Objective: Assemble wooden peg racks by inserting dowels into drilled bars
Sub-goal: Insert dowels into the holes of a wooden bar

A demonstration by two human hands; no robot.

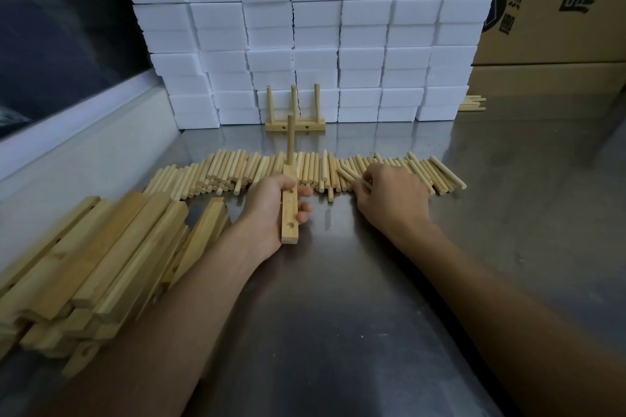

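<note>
The left hand [271,210] gripped a drilled bar [289,210] near the table's [372,281] middle, fingers curled round it, one dowel [290,142] upright in its far hole. The right hand [389,193] pinched a loose dowel [364,183] from the row of dowels [237,173] toward the far edge.

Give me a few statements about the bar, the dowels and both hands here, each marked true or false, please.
1. The left hand grips a bar. True.
2. That bar holds three dowels. False: one dowel stands in it.
3. The right hand rests on the dowel row. True.
4. The finished rack lies flat. False: it stands by the white blocks, pegs up.
5. Spare bars lie right of the arms. False: left.
</note>
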